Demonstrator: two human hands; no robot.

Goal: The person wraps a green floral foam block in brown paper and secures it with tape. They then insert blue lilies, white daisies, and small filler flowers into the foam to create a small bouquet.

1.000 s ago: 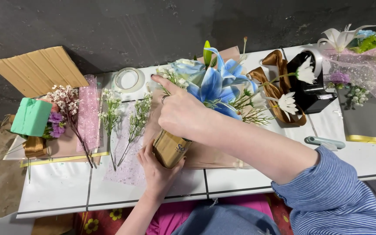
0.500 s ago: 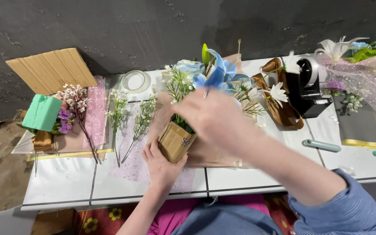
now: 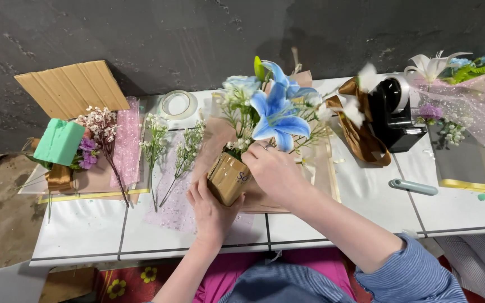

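Note:
A small gold pot (image 3: 227,178) holds a blue lily (image 3: 276,112) with white sprigs and greenery, tilted away from me over brown wrapping paper (image 3: 287,191). My left hand (image 3: 211,209) cups the pot's base from below. My right hand (image 3: 273,171) rests at the pot's rim among the stems, fingers curled; a ring shows on one finger. Whether it pinches a stem is hidden.
White sprigs (image 3: 154,147) lie on pink dotted mesh (image 3: 169,205). A green foam block (image 3: 59,141), purple flowers and cardboard (image 3: 71,84) sit at left. A tape roll (image 3: 177,104), black tape dispenser (image 3: 394,112), brown ribbon (image 3: 360,137), grey tool (image 3: 413,187) and another bouquet (image 3: 467,90) are right.
The right hand dropped from the flower heads down to the pot's rim. The pot tilted more upright toward the wall, and the view shifted slightly.

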